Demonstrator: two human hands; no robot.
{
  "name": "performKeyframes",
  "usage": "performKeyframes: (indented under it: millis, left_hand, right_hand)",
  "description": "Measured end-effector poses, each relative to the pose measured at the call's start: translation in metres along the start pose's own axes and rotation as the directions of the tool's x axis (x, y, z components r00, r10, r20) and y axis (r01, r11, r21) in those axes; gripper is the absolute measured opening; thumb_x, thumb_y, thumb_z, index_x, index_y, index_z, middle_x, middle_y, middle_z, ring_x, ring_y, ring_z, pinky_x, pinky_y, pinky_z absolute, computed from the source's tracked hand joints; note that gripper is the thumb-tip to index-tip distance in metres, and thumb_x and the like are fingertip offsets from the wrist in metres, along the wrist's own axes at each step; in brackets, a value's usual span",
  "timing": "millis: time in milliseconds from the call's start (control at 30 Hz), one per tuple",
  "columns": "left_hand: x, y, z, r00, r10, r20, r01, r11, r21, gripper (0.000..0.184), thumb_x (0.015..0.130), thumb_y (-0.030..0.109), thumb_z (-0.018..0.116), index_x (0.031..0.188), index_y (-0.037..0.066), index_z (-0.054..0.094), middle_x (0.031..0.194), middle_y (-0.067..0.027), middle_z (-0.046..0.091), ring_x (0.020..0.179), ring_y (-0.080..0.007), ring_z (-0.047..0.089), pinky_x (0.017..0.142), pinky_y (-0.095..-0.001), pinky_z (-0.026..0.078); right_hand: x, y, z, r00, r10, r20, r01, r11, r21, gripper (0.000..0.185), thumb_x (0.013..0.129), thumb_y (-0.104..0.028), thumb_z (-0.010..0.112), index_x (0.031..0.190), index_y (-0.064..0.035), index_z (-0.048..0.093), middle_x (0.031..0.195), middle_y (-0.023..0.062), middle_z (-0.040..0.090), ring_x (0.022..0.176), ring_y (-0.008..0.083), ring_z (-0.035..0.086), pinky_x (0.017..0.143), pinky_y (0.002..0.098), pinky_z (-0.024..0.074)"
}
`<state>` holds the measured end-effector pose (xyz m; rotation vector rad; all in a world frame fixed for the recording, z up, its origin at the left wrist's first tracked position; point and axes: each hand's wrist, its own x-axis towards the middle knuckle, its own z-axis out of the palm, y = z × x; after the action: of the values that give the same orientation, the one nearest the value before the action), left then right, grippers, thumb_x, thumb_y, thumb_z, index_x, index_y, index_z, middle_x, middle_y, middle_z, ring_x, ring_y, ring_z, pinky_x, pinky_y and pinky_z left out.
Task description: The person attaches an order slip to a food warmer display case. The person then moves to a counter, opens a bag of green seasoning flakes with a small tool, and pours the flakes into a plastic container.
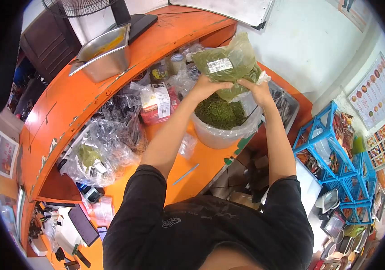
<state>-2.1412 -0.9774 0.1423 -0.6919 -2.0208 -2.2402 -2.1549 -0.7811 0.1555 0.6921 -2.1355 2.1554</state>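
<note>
Both of my hands grip a clear plastic bag of green leafy stuff with a white printed label, held up over a bucket. My left hand pinches its lower left side, thumb pointing inward. On the lower right side, my right hand is closed on the plastic the same way. Below them stands a whitish round bucket lined with clear plastic. Dark green chopped herbs fill much of what I can see inside it. My hands and the bag hide the bucket's far rim.
An orange curved counter carries a steel pan with orange residue and a fan. Under it are crumpled plastic bags and a red-and-white package. A blue straw lies nearby. Blue crates stand at right.
</note>
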Motion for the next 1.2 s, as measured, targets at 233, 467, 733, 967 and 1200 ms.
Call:
performKeyframes:
  millis: [233, 467, 733, 967, 1200]
  left_hand:
    - [0.001, -0.021, -0.015, 0.985, 0.091, 0.148, -0.135, 0.939, 0.316, 0.056, 0.062, 0.003, 0.075, 0.115, 0.0, 0.054, 0.108, -0.0071, 0.06, 0.1, -0.0147, 0.054, 0.085, -0.0291, 0.044]
    - [-0.007, -0.02, 0.0, 0.996, 0.003, -0.094, 0.038, 0.9, 0.434, 0.051, 0.059, 0.006, 0.068, 0.107, -0.001, 0.055, 0.1, -0.0119, 0.062, 0.094, -0.0206, 0.058, 0.085, -0.0326, 0.045]
    - [-0.001, -0.008, -0.008, 0.998, 0.056, 0.026, -0.057, 0.997, 0.052, 0.051, 0.068, 0.004, 0.074, 0.114, 0.0, 0.052, 0.11, -0.0077, 0.058, 0.102, -0.0167, 0.054, 0.088, -0.0311, 0.044]
    - [-0.006, 0.011, 0.001, 0.987, 0.16, -0.024, -0.158, 0.985, 0.068, 0.058, 0.07, 0.01, 0.077, 0.119, 0.001, 0.048, 0.112, -0.0073, 0.057, 0.104, -0.0173, 0.053, 0.089, -0.0324, 0.044]
    - [-0.006, 0.0, 0.0, 0.978, 0.088, -0.189, -0.073, 0.994, 0.085, 0.052, 0.071, 0.01, 0.075, 0.117, 0.002, 0.051, 0.109, -0.0084, 0.058, 0.103, -0.019, 0.054, 0.089, -0.0324, 0.043]
  right_hand:
    - [-0.001, 0.005, 0.004, 0.997, 0.0, -0.073, 0.013, 0.984, 0.177, 0.052, 0.074, -0.005, 0.071, 0.12, -0.0004, 0.047, 0.11, 0.0087, 0.058, 0.099, 0.0177, 0.055, 0.086, 0.0313, 0.0443]
    - [-0.001, 0.006, 0.015, 0.983, -0.183, 0.034, 0.185, 0.977, -0.102, 0.07, 0.069, -0.003, 0.074, 0.128, -0.0019, 0.037, 0.116, 0.0081, 0.053, 0.107, 0.0171, 0.05, 0.093, 0.0316, 0.0405]
    - [-0.007, 0.01, 0.002, 0.997, 0.072, 0.01, -0.072, 0.993, 0.094, 0.074, 0.071, -0.004, 0.073, 0.134, -0.0031, 0.033, 0.123, 0.0088, 0.05, 0.113, 0.0184, 0.047, 0.096, 0.0317, 0.0372]
    - [-0.018, -0.016, 0.013, 0.991, -0.12, 0.052, 0.122, 0.992, -0.019, 0.074, 0.076, -0.008, 0.07, 0.137, -0.0037, 0.03, 0.123, 0.0089, 0.05, 0.116, 0.0189, 0.045, 0.098, 0.0313, 0.035]
    - [0.005, -0.013, 0.01, 0.959, -0.272, 0.076, 0.281, 0.946, -0.159, 0.055, 0.08, -0.01, 0.066, 0.128, -0.0004, 0.041, 0.121, 0.009, 0.05, 0.113, 0.0172, 0.045, 0.096, 0.0293, 0.0351]
